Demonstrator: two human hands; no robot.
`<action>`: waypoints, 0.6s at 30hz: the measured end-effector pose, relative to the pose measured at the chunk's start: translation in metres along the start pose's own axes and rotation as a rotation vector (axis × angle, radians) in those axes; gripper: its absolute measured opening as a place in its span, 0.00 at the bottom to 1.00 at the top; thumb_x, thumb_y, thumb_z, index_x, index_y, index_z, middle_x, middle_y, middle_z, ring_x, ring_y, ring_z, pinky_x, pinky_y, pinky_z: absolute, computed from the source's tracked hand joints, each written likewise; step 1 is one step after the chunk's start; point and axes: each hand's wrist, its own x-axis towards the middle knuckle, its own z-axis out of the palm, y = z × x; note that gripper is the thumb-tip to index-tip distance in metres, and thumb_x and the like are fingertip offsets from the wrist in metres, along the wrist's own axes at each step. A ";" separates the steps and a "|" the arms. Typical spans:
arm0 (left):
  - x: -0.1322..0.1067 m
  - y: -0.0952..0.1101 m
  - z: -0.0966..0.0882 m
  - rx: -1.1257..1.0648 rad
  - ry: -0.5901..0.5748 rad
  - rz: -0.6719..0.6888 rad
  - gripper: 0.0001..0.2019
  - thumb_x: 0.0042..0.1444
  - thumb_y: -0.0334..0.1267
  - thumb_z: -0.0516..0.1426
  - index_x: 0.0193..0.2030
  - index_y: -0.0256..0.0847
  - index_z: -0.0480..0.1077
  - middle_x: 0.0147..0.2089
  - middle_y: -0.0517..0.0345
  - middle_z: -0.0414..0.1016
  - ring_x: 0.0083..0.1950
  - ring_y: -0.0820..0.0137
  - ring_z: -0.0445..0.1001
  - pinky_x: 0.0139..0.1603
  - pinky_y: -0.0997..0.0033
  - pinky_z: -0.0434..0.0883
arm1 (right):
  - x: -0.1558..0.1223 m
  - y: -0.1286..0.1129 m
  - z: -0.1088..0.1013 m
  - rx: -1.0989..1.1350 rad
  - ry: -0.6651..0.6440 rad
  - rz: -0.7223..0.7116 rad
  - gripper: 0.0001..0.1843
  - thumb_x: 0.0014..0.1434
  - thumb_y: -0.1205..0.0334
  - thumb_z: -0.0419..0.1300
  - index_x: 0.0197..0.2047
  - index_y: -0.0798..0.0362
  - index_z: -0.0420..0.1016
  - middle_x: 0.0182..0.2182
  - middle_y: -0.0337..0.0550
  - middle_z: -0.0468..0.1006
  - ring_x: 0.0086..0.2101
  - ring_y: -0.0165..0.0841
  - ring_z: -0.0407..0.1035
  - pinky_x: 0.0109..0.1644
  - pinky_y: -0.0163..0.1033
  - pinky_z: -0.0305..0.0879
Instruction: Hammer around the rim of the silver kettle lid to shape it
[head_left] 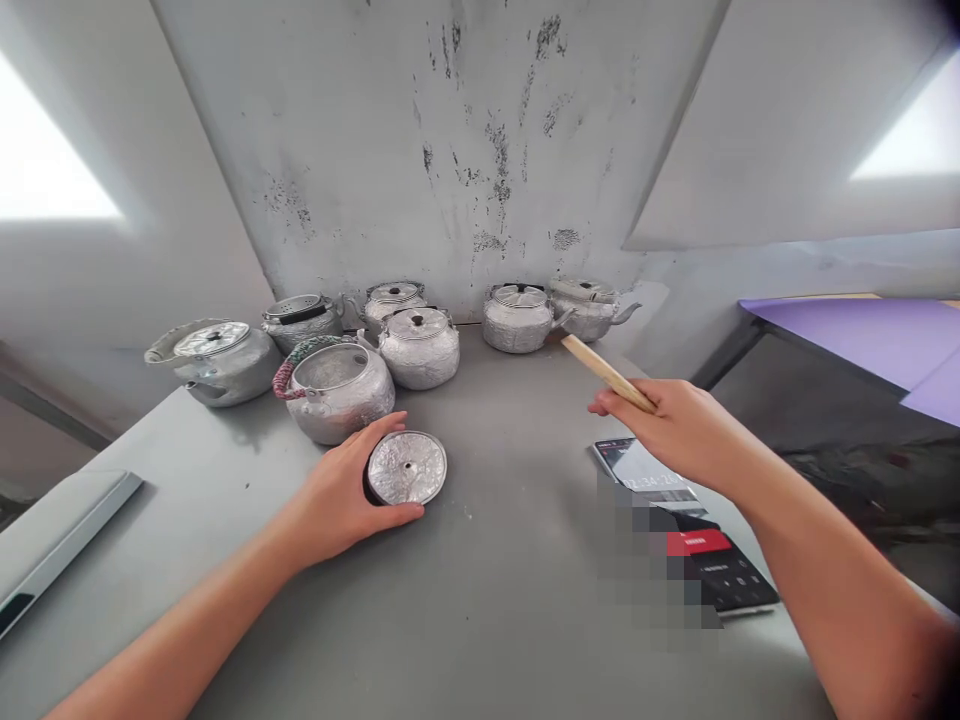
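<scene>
Lid [409, 468] spanned by the left thumb and fingers

The left hand [341, 500] is curved around the lid, gripping it by the rim: the index finger runs along the far edge, the thumb along the near edge, and the palm closes off the left side. The right side of the rim stays clear of the fingers. A small dark hole at the middle of its crinkled silver face sits between the two fingertips. Whether the lid rests on the table [487, 620] or is slightly raised, I cannot tell.

Just beyond the left fingers, a little to their left, stands an open kettle [341, 395] with a red and green wrapped handle [300, 360]. Past the same fingertips, farther off, is a closed kettle [420, 350].

The right hand [675, 425], well apart from the lid, is closed on a pale stick [611, 375], which juts forward and to the left from the grasp. Beyond its tip stand two more kettles [519, 325]. Below the right fingers lies a phone [645, 470] showing digits; nearer the wrist is a second phone [731, 575] with a red band.
</scene>
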 end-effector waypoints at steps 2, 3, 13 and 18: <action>0.000 0.000 0.000 -0.011 0.007 0.016 0.45 0.49 0.54 0.67 0.71 0.54 0.52 0.69 0.53 0.64 0.69 0.50 0.64 0.68 0.47 0.62 | -0.006 -0.009 0.005 0.065 -0.026 -0.011 0.22 0.65 0.39 0.53 0.38 0.45 0.80 0.17 0.29 0.49 0.18 0.28 0.47 0.23 0.37 0.45; 0.000 0.000 0.000 -0.017 0.010 0.019 0.45 0.49 0.53 0.67 0.71 0.54 0.52 0.69 0.53 0.64 0.69 0.51 0.64 0.69 0.47 0.62 | -0.009 -0.014 0.007 0.104 -0.046 -0.018 0.24 0.65 0.37 0.51 0.38 0.45 0.79 0.17 0.29 0.48 0.18 0.28 0.46 0.23 0.37 0.44; 0.004 -0.004 0.003 -0.056 0.043 0.073 0.50 0.45 0.49 0.71 0.72 0.54 0.51 0.67 0.53 0.66 0.67 0.53 0.65 0.68 0.53 0.62 | -0.062 -0.056 0.067 0.679 -0.580 -0.001 0.28 0.63 0.31 0.50 0.29 0.48 0.66 0.22 0.33 0.68 0.18 0.26 0.60 0.20 0.32 0.56; 0.003 -0.001 0.005 -0.036 0.091 0.067 0.50 0.45 0.48 0.71 0.72 0.55 0.51 0.70 0.57 0.63 0.69 0.54 0.63 0.69 0.55 0.62 | -0.076 -0.061 0.092 0.565 -0.667 -0.002 0.29 0.67 0.35 0.46 0.26 0.49 0.59 0.21 0.30 0.60 0.20 0.25 0.52 0.21 0.31 0.51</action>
